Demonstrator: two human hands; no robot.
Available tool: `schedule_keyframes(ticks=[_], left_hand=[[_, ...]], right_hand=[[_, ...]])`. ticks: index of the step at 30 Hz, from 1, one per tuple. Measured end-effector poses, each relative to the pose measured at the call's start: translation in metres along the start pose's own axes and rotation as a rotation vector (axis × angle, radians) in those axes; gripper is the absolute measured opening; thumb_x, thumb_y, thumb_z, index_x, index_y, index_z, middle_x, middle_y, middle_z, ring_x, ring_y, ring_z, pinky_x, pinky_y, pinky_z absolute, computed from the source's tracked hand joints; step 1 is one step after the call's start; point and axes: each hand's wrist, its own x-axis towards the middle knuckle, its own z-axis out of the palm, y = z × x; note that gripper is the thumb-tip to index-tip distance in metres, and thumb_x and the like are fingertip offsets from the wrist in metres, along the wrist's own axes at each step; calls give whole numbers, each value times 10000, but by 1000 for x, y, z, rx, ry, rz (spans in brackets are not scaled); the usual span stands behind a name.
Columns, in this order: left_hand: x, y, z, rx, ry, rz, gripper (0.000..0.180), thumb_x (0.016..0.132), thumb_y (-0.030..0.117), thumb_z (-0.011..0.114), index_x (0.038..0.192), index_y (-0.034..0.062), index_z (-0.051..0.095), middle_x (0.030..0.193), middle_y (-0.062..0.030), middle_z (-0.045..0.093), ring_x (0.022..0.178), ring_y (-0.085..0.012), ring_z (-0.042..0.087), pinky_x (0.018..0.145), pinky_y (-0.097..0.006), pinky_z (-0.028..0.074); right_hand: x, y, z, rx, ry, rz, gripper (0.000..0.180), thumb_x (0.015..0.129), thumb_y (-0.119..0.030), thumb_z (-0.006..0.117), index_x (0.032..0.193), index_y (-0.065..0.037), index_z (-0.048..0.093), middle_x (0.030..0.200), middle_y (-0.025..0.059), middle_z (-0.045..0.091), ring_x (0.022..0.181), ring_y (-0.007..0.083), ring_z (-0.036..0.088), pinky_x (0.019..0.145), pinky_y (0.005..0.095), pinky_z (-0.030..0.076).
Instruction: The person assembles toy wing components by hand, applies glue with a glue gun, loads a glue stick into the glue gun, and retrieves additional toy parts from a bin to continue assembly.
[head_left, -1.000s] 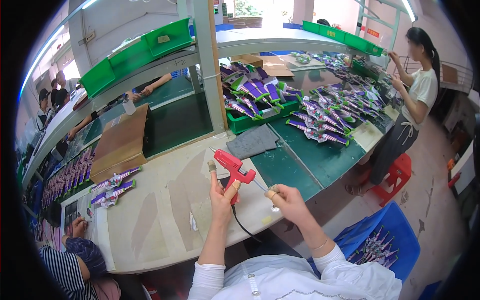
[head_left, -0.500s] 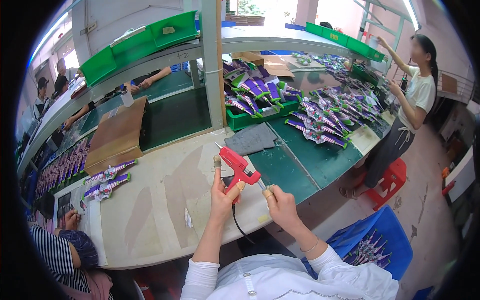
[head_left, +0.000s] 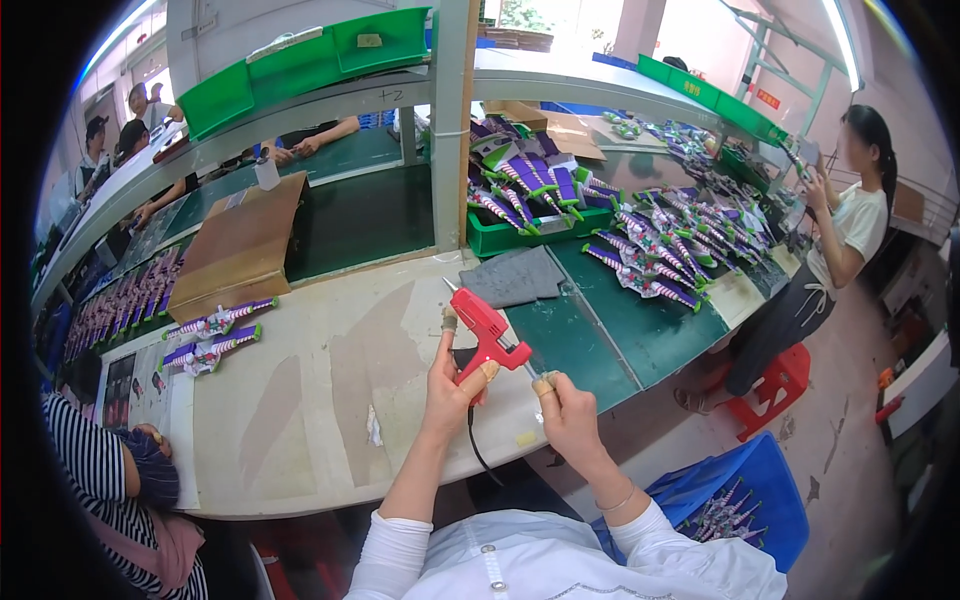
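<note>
My left hand (head_left: 448, 398) is wrapped round the handle of a red hot glue gun (head_left: 483, 328), its metal nozzle pointing up and away to the left. Tan finger covers sit on some of my fingers. At the gun's rear, my right hand (head_left: 572, 418) pinches a pale glue stick (head_left: 533, 369) that runs into the back of the body. A black cord (head_left: 474, 448) hangs from the handle over the table's near edge. Just beyond the nozzle lies a folded dark grey cloth (head_left: 513, 277).
Purple-and-white winged toy parts (head_left: 655, 255) are heaped at the right, some in a green bin (head_left: 545, 232). Others lie at the left (head_left: 212, 350) beside a seated person in stripes. Another person stands at far right. A blue crate (head_left: 790, 515) is near my right side.
My view has shifted slightly; both hands keep their hold on the glue gun and glue stick. The standing person's raised arm has come down, and both their hands are now in front of them.
</note>
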Motion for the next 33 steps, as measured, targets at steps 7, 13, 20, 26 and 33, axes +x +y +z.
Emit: schedule_keyframes(ticks=[7,13,20,26,33], left_hand=[[-7,1,3,168,-84,86,916,824,38,702,1527,45,115,842,-34,598,633,-63,536,540,-219,432],[4,-26,-13,300,-8,147,907,802,170,778,1493,-11,219,925,-68,636,797,-123,602,698,-274,497],[31,-53,-11,545,119,58,970,782,291,781,1448,-117,205,887,-124,627,574,-127,591,524,-251,478],[117,-76,0,795,323,274,1052,767,438,738,1458,-97,153,857,-249,645,653,-334,656,599,-411,513],[146,-79,-9,862,332,116,838,879,402,638,1432,-74,225,905,-283,646,796,-377,657,709,-433,509]], right_hand=[[9,38,-23,1219,-558,693,303,1002,-251,511,953,28,618,556,-74,372,442,16,253,416,199,196],[2,28,-2,340,-255,296,229,986,-195,512,912,-30,652,661,-63,499,607,27,420,513,224,325],[24,60,6,62,-198,82,172,951,-107,512,864,0,616,597,96,548,513,197,524,492,328,397],[80,75,27,-273,30,-80,241,968,-222,522,879,-8,588,673,222,611,645,444,601,568,506,455],[76,107,46,-500,144,-50,152,850,-95,622,955,4,573,928,198,563,879,392,569,739,469,465]])
